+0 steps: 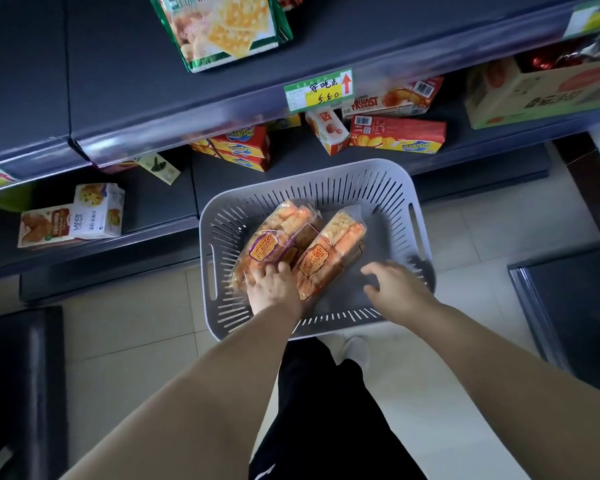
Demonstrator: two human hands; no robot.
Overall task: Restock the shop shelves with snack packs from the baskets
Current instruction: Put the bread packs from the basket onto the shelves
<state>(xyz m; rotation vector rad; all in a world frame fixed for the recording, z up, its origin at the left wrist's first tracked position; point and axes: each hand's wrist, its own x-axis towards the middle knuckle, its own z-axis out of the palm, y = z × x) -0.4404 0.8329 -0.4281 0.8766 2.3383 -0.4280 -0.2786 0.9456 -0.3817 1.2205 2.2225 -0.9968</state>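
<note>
In grey basket [388, 188], left pack [274, 237] and right pack [329, 251] are laid side by side. The left pack is gripped at its 6 o'clock end by left hand [274, 287], fingers curled. The right hand [397, 289] is held at basket's 4 o'clock, fingers spread, empty.

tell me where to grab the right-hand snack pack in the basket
Take the right pack across its narrow near end, coming from above and its right side: it is long and slim, its left edge is against the left pack, while bare basket floor lies to its right.
</note>
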